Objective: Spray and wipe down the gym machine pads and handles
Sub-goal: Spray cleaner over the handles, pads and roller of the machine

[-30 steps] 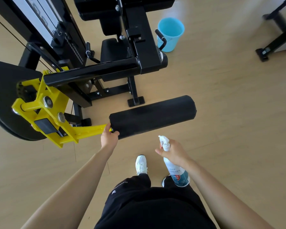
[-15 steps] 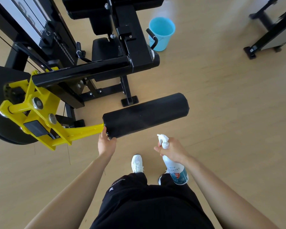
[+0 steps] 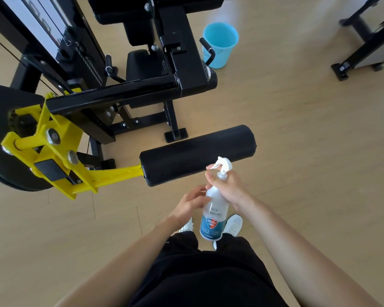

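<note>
One black gym machine [image 3: 129,69] fills the far left, its yellow arm [image 3: 106,177] carrying a black roller pad [image 3: 197,155] that juts right over the wood floor [image 3: 308,151]. A blue bucket [image 3: 220,45] stands far behind the pad, beside the frame. Just near of the pad, the right hand [image 3: 228,187] is wrapped around the neck of a white spray bottle [image 3: 213,211], which hangs nozzle-up. The left hand [image 3: 190,203] has its fingers loosely spread, the tips touching the bottle's body without closing on it.
</note>
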The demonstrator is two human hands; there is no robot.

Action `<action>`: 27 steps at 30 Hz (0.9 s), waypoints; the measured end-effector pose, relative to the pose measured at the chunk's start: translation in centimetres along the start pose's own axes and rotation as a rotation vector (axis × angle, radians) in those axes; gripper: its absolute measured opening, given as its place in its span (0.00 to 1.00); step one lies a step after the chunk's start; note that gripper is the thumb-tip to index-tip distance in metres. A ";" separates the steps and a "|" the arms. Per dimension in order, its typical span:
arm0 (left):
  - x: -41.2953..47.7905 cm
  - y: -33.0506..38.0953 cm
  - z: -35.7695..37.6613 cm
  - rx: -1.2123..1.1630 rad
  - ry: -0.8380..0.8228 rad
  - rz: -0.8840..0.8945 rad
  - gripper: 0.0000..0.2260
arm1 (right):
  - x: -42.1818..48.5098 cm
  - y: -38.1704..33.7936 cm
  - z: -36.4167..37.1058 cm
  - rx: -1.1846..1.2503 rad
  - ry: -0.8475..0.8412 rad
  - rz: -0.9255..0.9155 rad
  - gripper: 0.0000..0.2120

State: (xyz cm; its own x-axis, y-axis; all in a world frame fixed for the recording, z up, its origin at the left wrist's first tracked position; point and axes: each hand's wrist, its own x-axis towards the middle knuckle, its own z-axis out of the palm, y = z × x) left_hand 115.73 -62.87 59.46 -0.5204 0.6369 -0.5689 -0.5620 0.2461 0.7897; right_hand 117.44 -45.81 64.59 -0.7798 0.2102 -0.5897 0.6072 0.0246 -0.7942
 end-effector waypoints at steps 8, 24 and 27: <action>1.0 0.0 0.9 0.150 0.032 0.012 0.25 | 0.8 0.5 0.2 0.134 0.182 -0.040 0.09; 4.1 0.0 3.8 0.146 -0.076 -0.213 0.15 | 3.2 3.3 -2.6 0.164 0.314 0.192 0.08; 4.8 0.2 4.7 0.154 -0.084 -0.236 0.18 | 3.4 3.8 -3.6 0.213 0.349 0.209 0.06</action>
State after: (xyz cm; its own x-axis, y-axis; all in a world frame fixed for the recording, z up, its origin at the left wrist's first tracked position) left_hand 116.17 -56.36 57.96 -0.3282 0.6060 -0.7246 -0.5537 0.4982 0.6673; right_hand 117.68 -41.49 60.12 -0.5239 0.5064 -0.6849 0.6727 -0.2473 -0.6974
